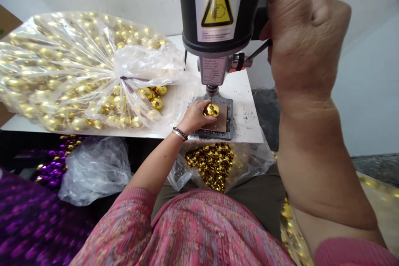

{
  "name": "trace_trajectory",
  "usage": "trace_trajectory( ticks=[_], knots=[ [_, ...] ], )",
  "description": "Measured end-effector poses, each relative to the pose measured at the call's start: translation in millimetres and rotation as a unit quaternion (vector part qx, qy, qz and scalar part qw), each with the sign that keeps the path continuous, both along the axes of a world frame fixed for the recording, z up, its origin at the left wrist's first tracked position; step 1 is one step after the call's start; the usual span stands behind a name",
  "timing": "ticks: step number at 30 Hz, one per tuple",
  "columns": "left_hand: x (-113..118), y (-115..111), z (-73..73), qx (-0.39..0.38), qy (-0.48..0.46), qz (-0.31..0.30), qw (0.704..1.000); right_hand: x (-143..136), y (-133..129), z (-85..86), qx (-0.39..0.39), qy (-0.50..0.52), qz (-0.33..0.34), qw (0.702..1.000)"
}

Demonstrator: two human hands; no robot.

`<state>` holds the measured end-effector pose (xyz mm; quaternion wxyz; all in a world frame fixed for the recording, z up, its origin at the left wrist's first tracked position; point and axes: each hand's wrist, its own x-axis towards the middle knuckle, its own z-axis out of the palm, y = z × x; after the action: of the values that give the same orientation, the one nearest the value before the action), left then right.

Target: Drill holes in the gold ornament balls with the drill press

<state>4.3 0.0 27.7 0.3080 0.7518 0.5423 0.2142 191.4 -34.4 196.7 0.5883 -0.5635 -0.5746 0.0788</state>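
Observation:
My left hand [197,115] pinches a shiny gold faceted ball [211,110] on a brown board [222,121]. Under the board is the grey metal base [230,112] of a bench drill press [222,12]. The drill's chuck [212,89] is right above the ball, and the bit reaches down to the ball's top; whether it has entered cannot be made out. High on the right, my right hand [307,37] is closed at the side of the drill head, by its dark lever [260,50]. Its fingertips are mostly hidden behind the fist.
On the white table [246,126], a big clear bag [62,70] of gold balls lies left of the drill, with loose gold balls [156,102] at its mouth. Dark shavings surround the base. Below hangs a plastic bag of gold pieces [213,164]. Purple balls [54,172] lie lower left.

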Motion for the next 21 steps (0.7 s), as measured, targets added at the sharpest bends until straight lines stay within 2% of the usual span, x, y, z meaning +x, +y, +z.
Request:
trace_trajectory(
  ticks=[4, 10, 14, 19, 21],
  knots=[
    [2.4, 2.9, -10.5, -0.037, -0.057, 0.002, 0.998, 1.6, -0.5, -12.7, 0.029, 0.002, 0.009, 1.0],
    [0.9, 0.8, -14.0, -0.086, -0.101, 0.017, 0.991, 1.4, -14.5, -49.2, 0.13, -0.036, 0.017, 0.991],
    [0.1, 0.0, -14.7, -0.088, -0.109, 0.015, 0.99, 1.1, -21.2, -72.3, 0.155, -0.068, -0.004, 0.986],
    [-0.3, 0.5, -19.7, -0.065, -0.113, 0.003, 0.991, 4.4, -20.7, -92.4, 0.234, -0.092, -0.008, 0.968],
    [0.0, 0.3, -20.7, -0.06, -0.11, -0.001, 0.992, 4.5, -21.4, -98.6, 0.221, -0.084, -0.006, 0.972]
  ],
)
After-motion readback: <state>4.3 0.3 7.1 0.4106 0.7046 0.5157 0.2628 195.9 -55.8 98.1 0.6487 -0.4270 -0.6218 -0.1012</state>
